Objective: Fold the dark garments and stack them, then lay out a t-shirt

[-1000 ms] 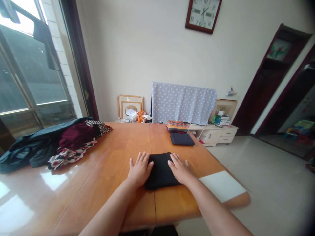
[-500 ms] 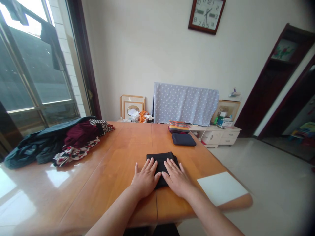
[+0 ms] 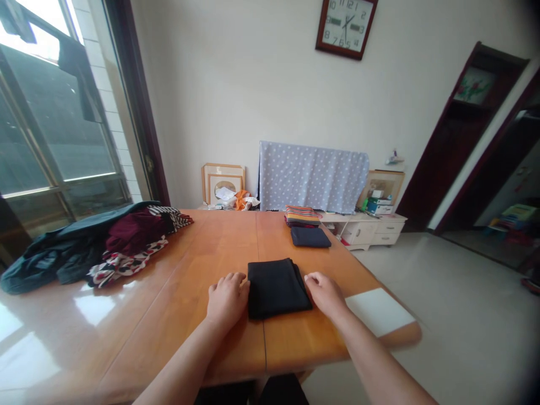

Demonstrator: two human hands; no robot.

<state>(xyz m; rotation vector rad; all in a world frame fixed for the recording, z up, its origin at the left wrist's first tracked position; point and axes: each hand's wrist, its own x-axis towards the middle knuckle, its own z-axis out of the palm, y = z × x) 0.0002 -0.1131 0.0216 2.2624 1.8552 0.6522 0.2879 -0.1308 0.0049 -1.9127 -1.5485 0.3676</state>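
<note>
A folded black cloth garment (image 3: 276, 289) lies flat on the wooden table (image 3: 202, 264) in front of me. My left hand (image 3: 228, 295) is at its left edge, fingers bent and thumb against the cloth. At the right edge, my right hand (image 3: 325, 292) has its fingers curled together, fingertips on the fabric's side. The undersides of both hands are hidden. Farther back lie a folded navy cloth (image 3: 311, 237) and, behind it, a stack of folded striped cloth (image 3: 301, 215).
A loose heap of clothes (image 3: 135, 230) covers the table's far left. A white sheet (image 3: 379, 311) lies near the right corner. Beyond the table stand a low white cabinet (image 3: 382, 230) and something draped with a dotted blue cloth (image 3: 312, 177). A clock (image 3: 346, 27) hangs above.
Both hands have moved off the top of the black garment, outward to its left and right edges. Their spread fingers have curled in. The view has shifted slightly.
</note>
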